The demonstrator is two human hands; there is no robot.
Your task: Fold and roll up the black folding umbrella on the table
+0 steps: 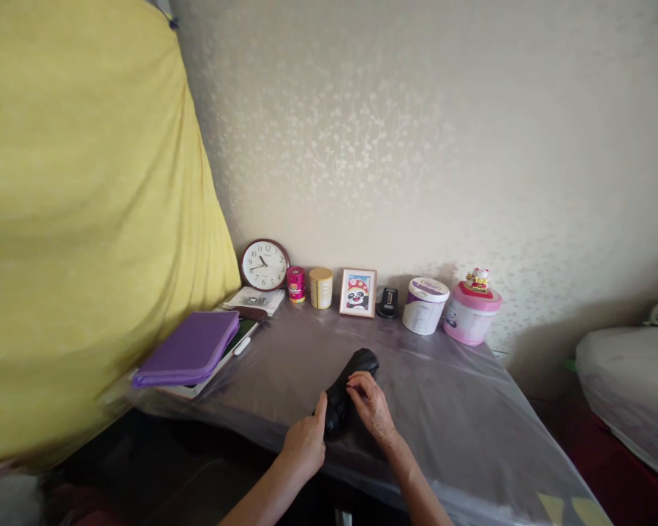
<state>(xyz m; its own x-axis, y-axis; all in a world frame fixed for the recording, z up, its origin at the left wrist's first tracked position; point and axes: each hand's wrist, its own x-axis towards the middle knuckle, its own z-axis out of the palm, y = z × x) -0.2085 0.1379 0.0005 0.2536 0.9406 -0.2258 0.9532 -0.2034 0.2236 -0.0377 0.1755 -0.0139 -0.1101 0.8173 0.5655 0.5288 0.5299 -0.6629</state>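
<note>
A black folded umbrella (356, 369) lies slantwise over the front part of the table, its far end pointing away and to the right. My left hand (307, 442) is closed around its near end, with one finger stretched along the side; the other fingers are partly hidden. On the umbrella's right side, my right hand (370, 405) pinches a small part of it between thumb and forefinger. What exactly sits in that pinch, fabric or strap, is too small to make out.
On the left of the covered table (444, 409) a purple zip folder (191, 347) lies on other flat items. Along the wall stand a round clock (265, 264), a pink can (295, 285), a yellow-lidded can (321, 288), a panda picture (357, 293) and two tubs (425, 307). A yellow curtain (88, 204) hangs left.
</note>
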